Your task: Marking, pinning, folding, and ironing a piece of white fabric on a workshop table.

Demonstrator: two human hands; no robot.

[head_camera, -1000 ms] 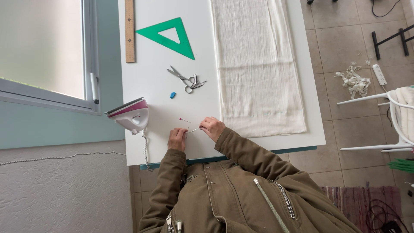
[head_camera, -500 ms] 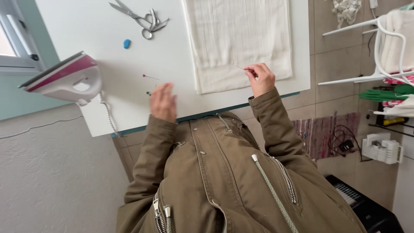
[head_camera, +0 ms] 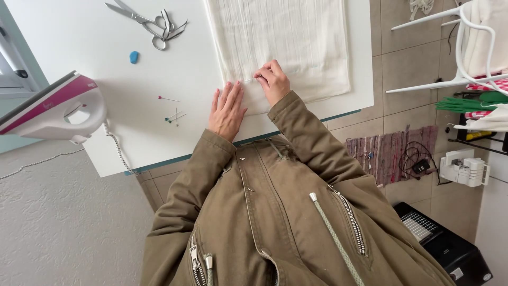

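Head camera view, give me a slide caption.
Left hand flat on cream fabric, right hand pinching a pin at its edge.

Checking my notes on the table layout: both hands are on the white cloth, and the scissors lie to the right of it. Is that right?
Not quite. The head view shows the scissors to the left of the cloth, not the right. Left hand and right hand both touch the cloth.

Your left hand has moved off the bare table and now lies flat on the cloth corner. Your right hand has come left to the cloth's near edge, pinching a pin beside your left fingertips.
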